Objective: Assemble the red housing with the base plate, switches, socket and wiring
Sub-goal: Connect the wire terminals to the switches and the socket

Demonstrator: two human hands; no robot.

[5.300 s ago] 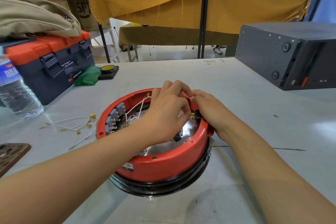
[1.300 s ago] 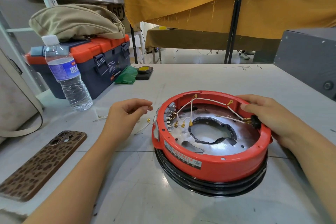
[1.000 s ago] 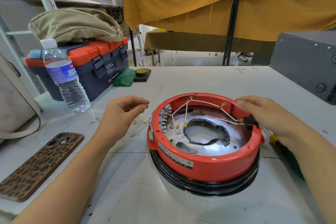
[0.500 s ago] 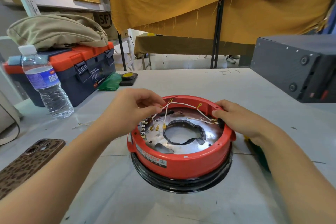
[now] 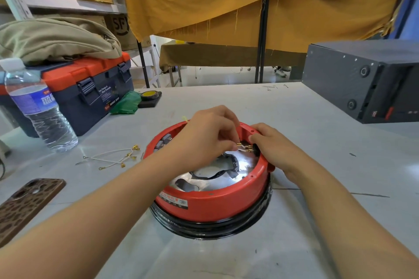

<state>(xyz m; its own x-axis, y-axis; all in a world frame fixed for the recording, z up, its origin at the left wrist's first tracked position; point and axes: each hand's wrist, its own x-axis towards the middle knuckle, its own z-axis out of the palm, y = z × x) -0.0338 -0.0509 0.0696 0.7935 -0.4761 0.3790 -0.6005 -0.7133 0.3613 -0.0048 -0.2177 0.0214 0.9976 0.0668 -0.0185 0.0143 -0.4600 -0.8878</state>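
Both hands curl, fingertips meeting over the red housing far rim.

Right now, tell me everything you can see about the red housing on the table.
The red housing is a round, glossy, plastic-looking ring, open side up, sitting on a black ring on the grey table. Its near wall carries a label with red print. Inside lies a shiny metal base plate with a black-edged central opening. Grey switches line the far-left inner wall. The left hand reaches in, pinching a brass-tipped white wire; the right hand rests on the right rim.
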